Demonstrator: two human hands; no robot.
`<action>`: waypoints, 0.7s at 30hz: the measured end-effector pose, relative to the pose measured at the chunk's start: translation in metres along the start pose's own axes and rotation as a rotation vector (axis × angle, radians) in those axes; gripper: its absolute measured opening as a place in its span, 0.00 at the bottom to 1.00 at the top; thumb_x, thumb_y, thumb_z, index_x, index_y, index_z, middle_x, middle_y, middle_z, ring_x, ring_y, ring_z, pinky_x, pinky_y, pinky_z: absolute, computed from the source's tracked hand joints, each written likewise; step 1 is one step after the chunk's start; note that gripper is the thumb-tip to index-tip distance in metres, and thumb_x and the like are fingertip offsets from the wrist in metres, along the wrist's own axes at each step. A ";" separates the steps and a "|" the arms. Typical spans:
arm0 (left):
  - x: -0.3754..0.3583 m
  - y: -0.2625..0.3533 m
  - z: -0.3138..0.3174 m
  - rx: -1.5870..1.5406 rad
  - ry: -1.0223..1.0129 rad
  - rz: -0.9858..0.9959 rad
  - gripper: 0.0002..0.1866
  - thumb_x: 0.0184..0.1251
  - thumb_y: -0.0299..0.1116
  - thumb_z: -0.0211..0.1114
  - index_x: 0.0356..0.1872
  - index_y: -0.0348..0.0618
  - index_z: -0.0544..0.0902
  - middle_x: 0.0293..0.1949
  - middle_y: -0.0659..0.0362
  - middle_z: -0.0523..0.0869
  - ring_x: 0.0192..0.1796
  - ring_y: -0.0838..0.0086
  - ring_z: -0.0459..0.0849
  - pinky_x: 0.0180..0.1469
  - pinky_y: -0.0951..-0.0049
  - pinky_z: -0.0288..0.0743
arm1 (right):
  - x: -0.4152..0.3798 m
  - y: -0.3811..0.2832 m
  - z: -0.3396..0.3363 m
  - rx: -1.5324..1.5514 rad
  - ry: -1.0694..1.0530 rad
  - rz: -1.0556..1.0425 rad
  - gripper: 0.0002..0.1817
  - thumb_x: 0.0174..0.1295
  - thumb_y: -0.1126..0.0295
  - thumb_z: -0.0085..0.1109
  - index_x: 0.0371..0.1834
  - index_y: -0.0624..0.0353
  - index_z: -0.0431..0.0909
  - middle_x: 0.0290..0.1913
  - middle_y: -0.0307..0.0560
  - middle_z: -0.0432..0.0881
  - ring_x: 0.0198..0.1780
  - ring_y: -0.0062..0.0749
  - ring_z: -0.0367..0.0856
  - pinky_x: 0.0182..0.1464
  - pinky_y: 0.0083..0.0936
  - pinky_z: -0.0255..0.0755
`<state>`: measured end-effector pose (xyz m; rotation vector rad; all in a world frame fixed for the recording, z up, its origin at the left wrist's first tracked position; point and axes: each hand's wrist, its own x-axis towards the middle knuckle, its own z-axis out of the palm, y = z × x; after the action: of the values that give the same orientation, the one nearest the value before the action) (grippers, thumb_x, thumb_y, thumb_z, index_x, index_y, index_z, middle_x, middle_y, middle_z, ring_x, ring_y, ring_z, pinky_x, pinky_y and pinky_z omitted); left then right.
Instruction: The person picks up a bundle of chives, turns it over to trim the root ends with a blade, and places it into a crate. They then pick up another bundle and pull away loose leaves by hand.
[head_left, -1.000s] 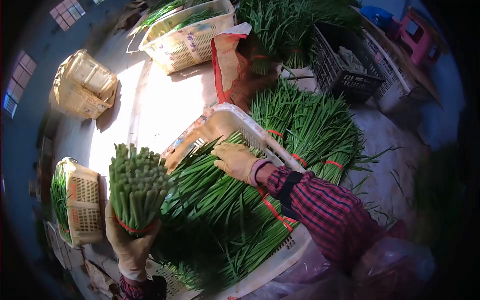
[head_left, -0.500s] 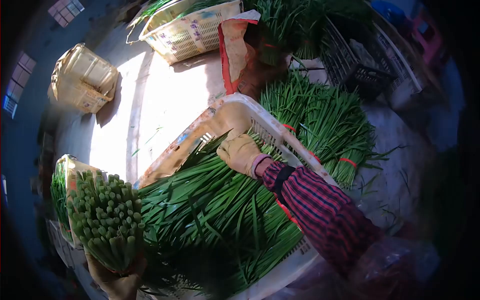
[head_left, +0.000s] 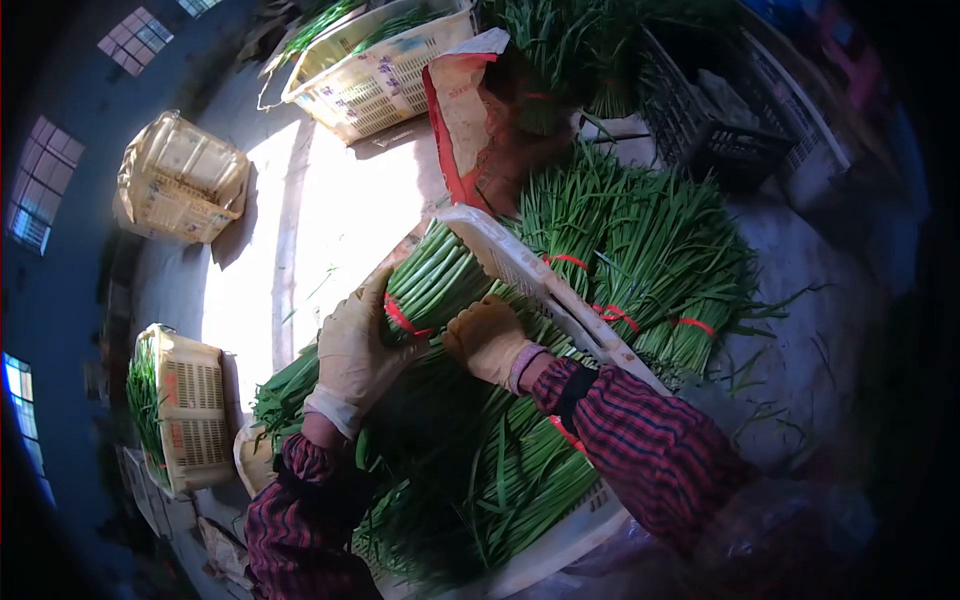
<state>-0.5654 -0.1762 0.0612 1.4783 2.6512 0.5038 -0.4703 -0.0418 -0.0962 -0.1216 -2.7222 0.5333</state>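
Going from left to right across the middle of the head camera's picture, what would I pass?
Basket of greens → left hand gripping a red-banded bunch → right hand on the greens in the white crate → tied bunches on the floor.

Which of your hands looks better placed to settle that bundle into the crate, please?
Probably the left hand: its grip wraps the bundle at the red tie, stem ends at the white crate wall. The right hand only rests on the packed greens beside it.
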 end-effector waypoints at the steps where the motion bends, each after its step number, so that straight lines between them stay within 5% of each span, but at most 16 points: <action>1: 0.008 -0.006 0.014 -0.030 -0.030 -0.009 0.49 0.41 0.43 0.83 0.68 0.41 0.70 0.52 0.46 0.83 0.55 0.51 0.81 0.58 0.56 0.74 | -0.004 -0.005 0.003 -0.001 0.002 0.005 0.16 0.64 0.57 0.50 0.24 0.52 0.81 0.28 0.47 0.84 0.33 0.45 0.83 0.43 0.45 0.72; 3: 0.019 -0.017 0.036 -0.041 -0.073 0.048 0.49 0.40 0.45 0.83 0.67 0.40 0.70 0.52 0.46 0.83 0.56 0.50 0.81 0.58 0.57 0.74 | -0.014 -0.014 0.008 -0.342 -0.225 0.234 0.19 0.64 0.54 0.50 0.28 0.54 0.85 0.30 0.50 0.86 0.36 0.47 0.84 0.47 0.46 0.72; 6: 0.028 -0.038 0.063 -0.194 -0.190 -0.044 0.50 0.40 0.46 0.84 0.67 0.37 0.71 0.54 0.44 0.82 0.58 0.48 0.80 0.60 0.58 0.74 | -0.003 -0.004 -0.028 -0.035 -0.321 0.125 0.19 0.63 0.53 0.51 0.29 0.56 0.86 0.32 0.51 0.86 0.39 0.47 0.85 0.48 0.48 0.71; 11: 0.004 -0.013 0.041 0.096 0.046 0.038 0.52 0.45 0.54 0.81 0.69 0.37 0.69 0.56 0.42 0.82 0.58 0.48 0.81 0.59 0.57 0.74 | -0.004 0.000 -0.028 -0.010 -0.281 0.054 0.17 0.64 0.56 0.50 0.28 0.54 0.84 0.31 0.49 0.86 0.40 0.45 0.83 0.50 0.43 0.68; 14: -0.010 -0.024 0.052 0.174 -0.117 -0.177 0.51 0.48 0.57 0.79 0.69 0.37 0.68 0.55 0.42 0.82 0.56 0.49 0.81 0.58 0.57 0.75 | -0.009 -0.002 -0.018 0.015 -0.118 0.030 0.19 0.67 0.55 0.48 0.28 0.52 0.84 0.32 0.46 0.86 0.40 0.43 0.82 0.51 0.41 0.66; 16: -0.008 -0.051 0.074 -0.019 -0.008 -0.049 0.49 0.49 0.56 0.78 0.68 0.37 0.70 0.52 0.43 0.83 0.55 0.50 0.82 0.55 0.56 0.76 | -0.012 0.000 -0.015 0.022 -0.014 -0.015 0.18 0.68 0.55 0.47 0.28 0.52 0.82 0.31 0.46 0.84 0.39 0.42 0.80 0.49 0.42 0.66; 21: -0.004 -0.057 0.091 -0.098 -0.080 -0.208 0.48 0.51 0.60 0.75 0.68 0.40 0.72 0.52 0.42 0.85 0.55 0.51 0.84 0.57 0.58 0.76 | -0.013 0.002 -0.015 0.016 -0.032 -0.009 0.18 0.68 0.55 0.47 0.29 0.52 0.81 0.32 0.47 0.83 0.39 0.43 0.80 0.49 0.42 0.66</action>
<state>-0.5900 -0.1841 -0.0430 1.1553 2.6363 0.5359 -0.4529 -0.0368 -0.0881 -0.0966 -2.7476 0.5593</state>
